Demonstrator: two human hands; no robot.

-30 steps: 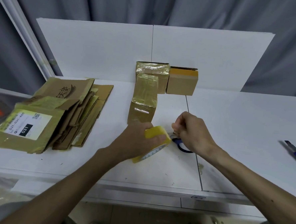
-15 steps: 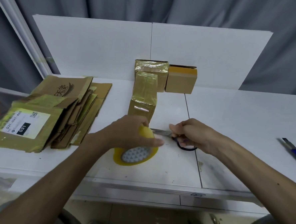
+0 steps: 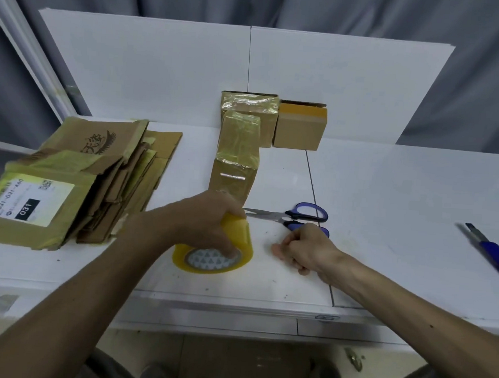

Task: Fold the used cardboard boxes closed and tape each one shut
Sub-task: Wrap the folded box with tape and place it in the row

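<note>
Tape roll (image 3: 212,258) is gripped by the left hand (image 3: 208,225); right hand (image 3: 307,250) is held empty, fingers loosely curled, beside the scissors (image 3: 291,217). Blades could be caught on a careless reach.

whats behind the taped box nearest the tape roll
Another tape-wrapped box stands behind the front box, in front of the white backboard. Its lower left part is hidden by the front box.
</note>
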